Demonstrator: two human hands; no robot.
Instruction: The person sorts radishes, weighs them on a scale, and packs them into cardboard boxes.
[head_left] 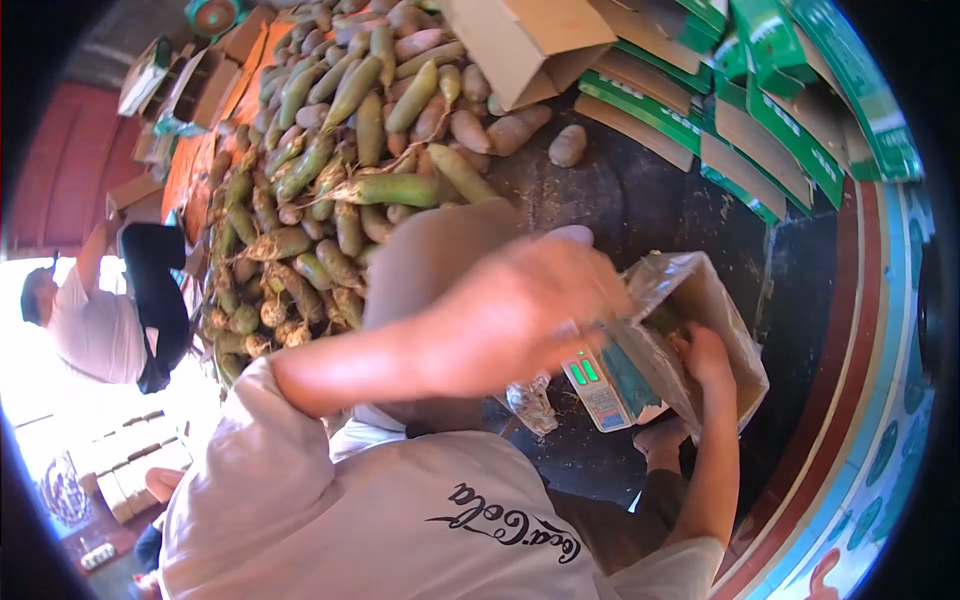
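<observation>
My left hand (545, 295) reaches across in front of a grey-brown cap (435, 245), its fingers smeared by motion. A pale, rounded vegetable (572, 234) shows just beyond its knuckles. Inside an open cardboard box lined with clear plastic (745, 375), my right hand (703, 352) has its fingers bent at something greenish that I cannot make out. The box rests by a digital scale (597, 395) with a lit green display. A crumpled plastic bag (532, 403) lies left of the scale.
A large heap of green and reddish radishes (350, 190) spreads over the upper left. One radish (568, 146) lies apart on the dark floor. An empty carton (530, 45) and stacked green boxes (770, 110) stand at the top. Another person (100, 320) is at the left.
</observation>
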